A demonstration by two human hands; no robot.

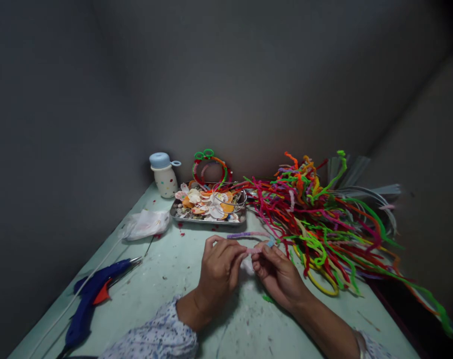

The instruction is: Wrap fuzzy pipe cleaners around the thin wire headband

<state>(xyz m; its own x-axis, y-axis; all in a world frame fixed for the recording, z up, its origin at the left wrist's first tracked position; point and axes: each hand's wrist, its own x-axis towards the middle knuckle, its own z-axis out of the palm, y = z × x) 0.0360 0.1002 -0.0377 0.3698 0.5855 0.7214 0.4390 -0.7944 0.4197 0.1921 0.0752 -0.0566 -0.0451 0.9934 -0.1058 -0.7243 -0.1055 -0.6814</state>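
My left hand [219, 269] and my right hand [277, 273] meet over the middle of a pale green table [166, 294]. Both pinch a thin pink-and-purple pipe cleaner [249, 235] that arcs between their fingertips, with a small white piece [247, 263] below it. A big tangle of colourful pipe cleaners [316, 219] lies just right of my right hand. Behind my hands stands a metal tray [207, 218] heaped with shells and small pieces.
A blue glue gun [95, 291] with its white cord lies at the front left. A crumpled plastic bag [146, 223] sits left of the tray. A white spotted jar with a blue lid [164, 174] and a pipe-cleaner ring [209, 167] stand at the back wall. Grey strips [364, 192] lie far right.
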